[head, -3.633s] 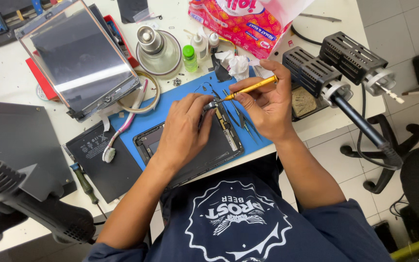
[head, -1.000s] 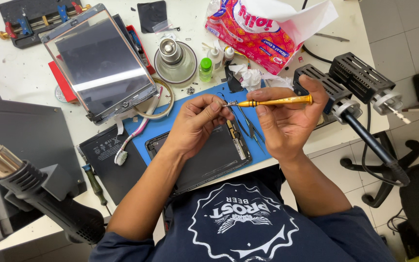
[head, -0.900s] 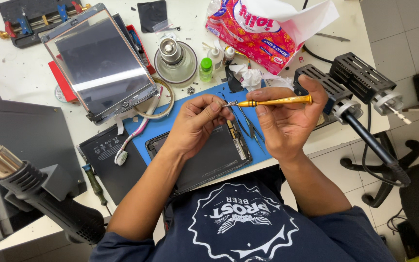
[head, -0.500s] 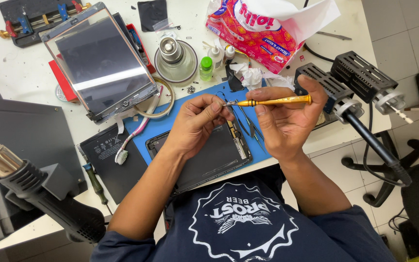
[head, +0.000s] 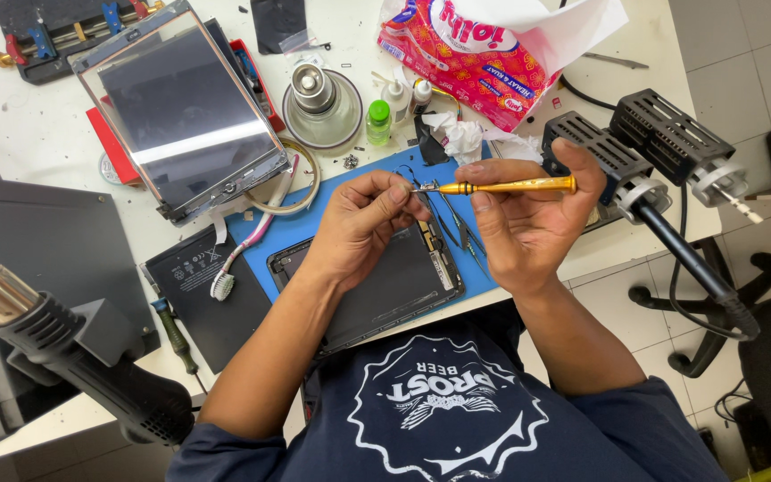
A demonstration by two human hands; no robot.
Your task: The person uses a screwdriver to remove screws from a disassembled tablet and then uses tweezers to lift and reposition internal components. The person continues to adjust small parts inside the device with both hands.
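My right hand (head: 528,228) holds a thin yellow screwdriver (head: 515,186) level above the work, its tip pointing left. The thumb and forefinger of my left hand (head: 363,223) pinch that tip; whether a screw sits there is too small to tell. Both hands hover over an opened dark tablet body (head: 377,290) lying on a blue mat (head: 301,228). Black tweezers (head: 459,234) lie on the mat under my right hand.
A detached tablet screen (head: 180,112) leans at the back left over a red tool. A round metal stand (head: 321,103), small bottles (head: 378,120), a red tissue pack (head: 484,62), a black battery (head: 203,295), a heat gun (head: 73,357) and black lamp heads (head: 662,143) surround the mat.
Over the 3.6 s my right hand lifted the screwdriver off the tablet and turned it level; my left hand rose to pinch its tip. In the last second both hands stay almost still.
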